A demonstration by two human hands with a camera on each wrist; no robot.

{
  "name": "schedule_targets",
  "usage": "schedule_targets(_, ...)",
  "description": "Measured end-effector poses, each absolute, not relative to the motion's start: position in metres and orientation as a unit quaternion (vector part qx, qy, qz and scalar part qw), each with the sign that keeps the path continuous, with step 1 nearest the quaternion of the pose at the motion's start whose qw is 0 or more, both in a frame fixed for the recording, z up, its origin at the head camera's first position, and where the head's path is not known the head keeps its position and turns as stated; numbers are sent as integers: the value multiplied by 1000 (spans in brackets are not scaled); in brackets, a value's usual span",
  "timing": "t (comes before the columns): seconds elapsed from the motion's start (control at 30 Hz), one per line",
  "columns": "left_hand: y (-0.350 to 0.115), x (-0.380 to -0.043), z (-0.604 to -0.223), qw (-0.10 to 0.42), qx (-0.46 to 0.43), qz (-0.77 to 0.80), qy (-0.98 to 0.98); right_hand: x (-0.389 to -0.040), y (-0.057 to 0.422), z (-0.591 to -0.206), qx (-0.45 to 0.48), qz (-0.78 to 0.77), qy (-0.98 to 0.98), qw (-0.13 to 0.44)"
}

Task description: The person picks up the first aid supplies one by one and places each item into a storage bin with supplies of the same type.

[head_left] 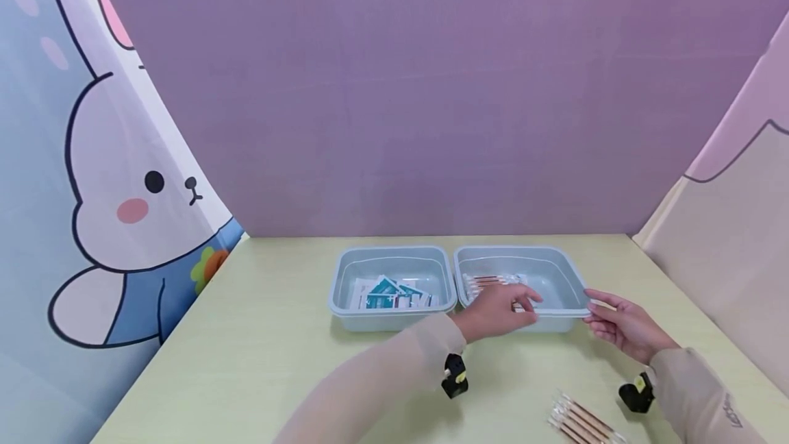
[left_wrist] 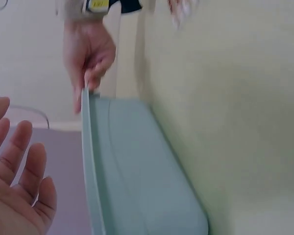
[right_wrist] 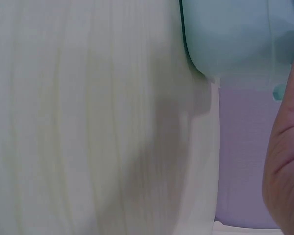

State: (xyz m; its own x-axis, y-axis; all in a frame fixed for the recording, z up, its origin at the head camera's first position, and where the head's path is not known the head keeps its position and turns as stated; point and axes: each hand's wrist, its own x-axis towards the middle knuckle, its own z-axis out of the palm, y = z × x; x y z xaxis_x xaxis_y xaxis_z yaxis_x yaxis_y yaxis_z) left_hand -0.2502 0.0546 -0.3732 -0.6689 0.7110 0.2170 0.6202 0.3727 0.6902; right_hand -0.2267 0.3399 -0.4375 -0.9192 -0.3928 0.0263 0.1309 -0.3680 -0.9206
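Observation:
A light blue plastic basin [head_left: 557, 286] stands on the right, with packs of brown-stick cotton swabs [head_left: 487, 282] in its left part. My left hand [head_left: 498, 310] is over the basin's front rim, its fingers loosely bent and holding nothing. In the left wrist view, the fingers of this hand [left_wrist: 19, 181] are spread apart beside the basin's wall [left_wrist: 137, 161]. My right hand [head_left: 631, 326] pinches the basin's rim at the front right corner, thumb and fingers on either side of it. Only part of that hand [right_wrist: 289, 152] shows in the right wrist view.
A second light blue basin [head_left: 394, 324] with white and teal packets [head_left: 394, 293] stands close on the left. Another bundle of cotton swabs [head_left: 582, 420] lies near the front of the pale yellow table [head_left: 246, 362]. A purple backdrop [head_left: 401, 101] rises behind the table.

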Motion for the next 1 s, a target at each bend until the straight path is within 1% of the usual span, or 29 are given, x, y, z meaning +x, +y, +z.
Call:
schedule_targets(0.13,61,-239,-377,59,446,324,832,-226,338,-437,-110,-816,546,155)
schedule_targets(0.3,69,-226,-391,66,476,280,831,-226,337,-437,-106,-818,544,153)
schedule_targets(0.53,77,-219,-416,57,467,235,850,-225,336,-437,-104,-817,547,153)
schedule_targets(0.67,81,-218,-425,67,460,218,858,-225,337,-437,-100,-818,546,151)
schedule_targets(0.77,85,-215,-429,86,452,199,865,-226,337,-437,-106,-820,542,151)
schedule_targets(0.9,91,-210,-435,87,448,117,882,-226,337,-438,-116,-820,540,152)
schedule_targets(1.0,92,-206,-436,73,452,55,887,-226,337,-437,-119,-818,542,152)
